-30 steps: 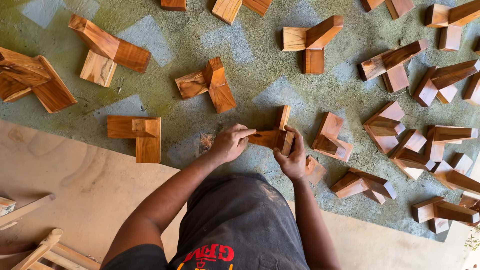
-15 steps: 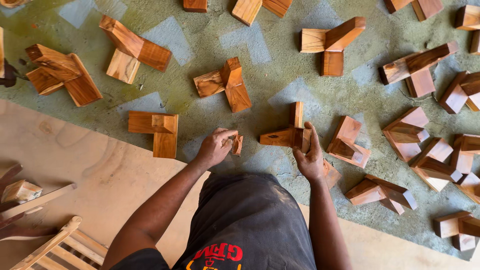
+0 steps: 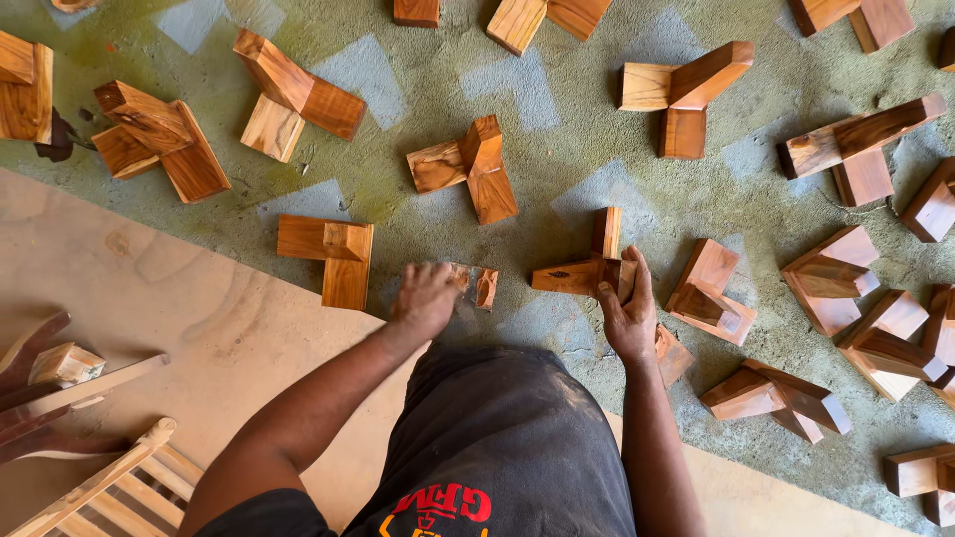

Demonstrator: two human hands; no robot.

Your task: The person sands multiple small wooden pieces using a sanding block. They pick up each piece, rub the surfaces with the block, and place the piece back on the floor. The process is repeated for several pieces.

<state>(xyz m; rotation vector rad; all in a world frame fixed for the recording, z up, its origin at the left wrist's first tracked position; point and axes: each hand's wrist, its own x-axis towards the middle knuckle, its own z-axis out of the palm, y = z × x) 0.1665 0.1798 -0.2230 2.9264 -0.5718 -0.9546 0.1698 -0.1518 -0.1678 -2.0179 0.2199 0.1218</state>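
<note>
My right hand (image 3: 629, 316) rests on a joined wooden piece (image 3: 587, 267) — a flat bar with a short upright block set across it — lying on the green-grey floor (image 3: 577, 149) just ahead of my knees. The fingers (image 3: 637, 273) lie extended along the piece's right end, thumb at the near side; it is a loose hold, not a tight clamp. My left hand (image 3: 426, 296) is knuckles-up over a small wood block (image 3: 477, 285), fingers curled down around its left end; the block sits on the floor just left of the joined piece, apart from it. Whether the block is lifted I cannot tell.

Beside the left hand lies an L-shaped joint (image 3: 333, 254), right at the edge where the floor meets the pale plywood sheet (image 3: 149, 298). Ahead of both hands, a cross-shaped joint (image 3: 473, 169). To the right of my right hand, a stacked block pair (image 3: 708, 293), and past it more joints spread toward the floor's right edge. A slatted wooden frame (image 3: 109, 477) pokes in at the near left corner — over the plywood.
</note>
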